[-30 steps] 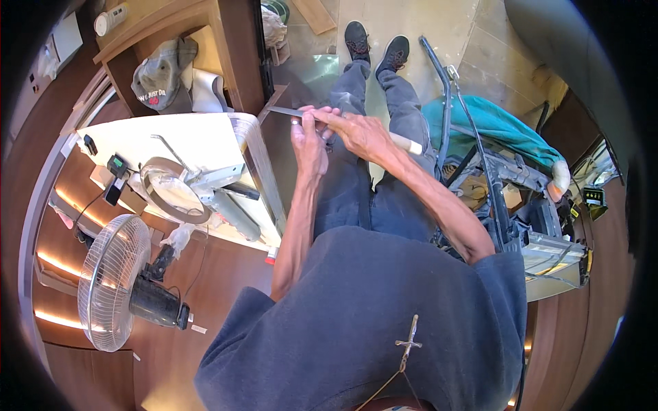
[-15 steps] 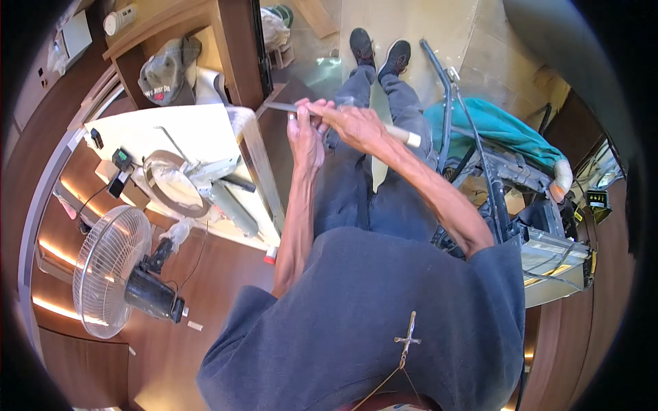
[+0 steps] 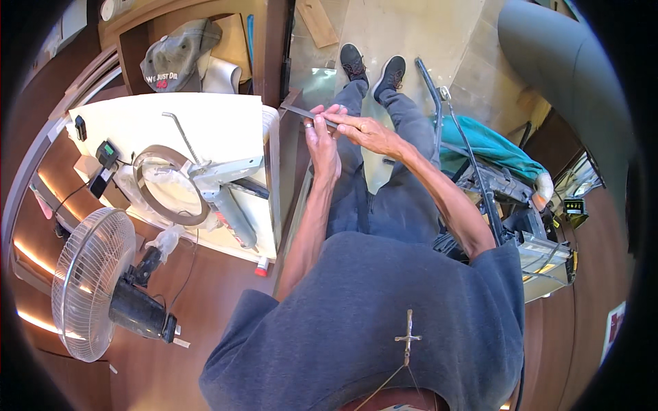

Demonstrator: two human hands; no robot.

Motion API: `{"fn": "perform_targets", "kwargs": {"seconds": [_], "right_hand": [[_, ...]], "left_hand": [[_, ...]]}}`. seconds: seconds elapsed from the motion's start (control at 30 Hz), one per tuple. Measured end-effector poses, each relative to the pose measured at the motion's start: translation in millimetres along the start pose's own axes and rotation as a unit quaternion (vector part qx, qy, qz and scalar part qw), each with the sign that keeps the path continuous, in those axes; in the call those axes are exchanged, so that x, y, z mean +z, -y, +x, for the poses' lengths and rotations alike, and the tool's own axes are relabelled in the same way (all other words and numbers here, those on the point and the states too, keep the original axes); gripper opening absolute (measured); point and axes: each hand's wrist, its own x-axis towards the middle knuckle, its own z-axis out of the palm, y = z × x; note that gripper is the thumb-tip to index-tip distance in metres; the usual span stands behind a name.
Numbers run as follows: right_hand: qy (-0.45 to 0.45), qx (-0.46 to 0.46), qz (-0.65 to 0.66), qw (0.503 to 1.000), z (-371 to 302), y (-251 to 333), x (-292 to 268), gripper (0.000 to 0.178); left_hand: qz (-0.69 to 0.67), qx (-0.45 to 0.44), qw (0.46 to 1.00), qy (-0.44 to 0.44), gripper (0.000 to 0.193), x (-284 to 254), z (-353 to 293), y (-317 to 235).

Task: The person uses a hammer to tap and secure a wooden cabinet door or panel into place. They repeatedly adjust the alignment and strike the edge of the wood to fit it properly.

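My left hand (image 3: 321, 140) and right hand (image 3: 367, 131) are both gripping a thin, flat grey metal strip (image 3: 301, 113). I am seeing the white bench (image 3: 226, 116) sitting nearer them than before.

Greys, browns and one teal patch

Grey metal strip (image 3: 301, 112); dark blue-grey shirt (image 3: 370, 322); grey cap (image 3: 175, 61); cream board (image 3: 205, 130); teal cloth (image 3: 490, 147); black shoes (image 3: 373, 65); brown wooden floor (image 3: 205, 288).

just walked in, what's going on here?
A person in a grey-blue shirt stands looking down, both hands together on a thin flat grey metal strip. The left hand grips it from below; the right hand lies over it, fingers pointing along the strip. This happens beside a white worktable that carries a brown ring and a grey metal bracket. A standing fan sits lower left.
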Motion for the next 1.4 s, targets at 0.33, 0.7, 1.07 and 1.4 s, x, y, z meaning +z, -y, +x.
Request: {"fn": "perform_targets", "kwargs": {"seconds": [0.33,0.7,1.07,1.4], "right_hand": [[-0.049,-0.051,-0.068,0.995,8.6,-5.3,-0.6,0.040],[-0.069,-0.064,-0.108,0.990,17.0,-13.5,5.4,0.041],[-0.089,-0.093,-0.123,0.984,7.3,-27.5,-6.7,0.041],[-0.078,-0.081,-0.143,0.983,10.5,-24.6,-4.7,0.038]], "left_hand": [[-0.027,0.008,0.997,-0.071,0.038,11.4,11.4,2.2],[-0.016,0.053,0.993,-0.102,0.032,9.3,23.6,8.7],[-0.012,0.054,0.992,-0.113,0.029,23.6,15.3,24.8],[0.006,0.048,0.993,-0.104,0.030,11.9,16.6,27.2]]}}
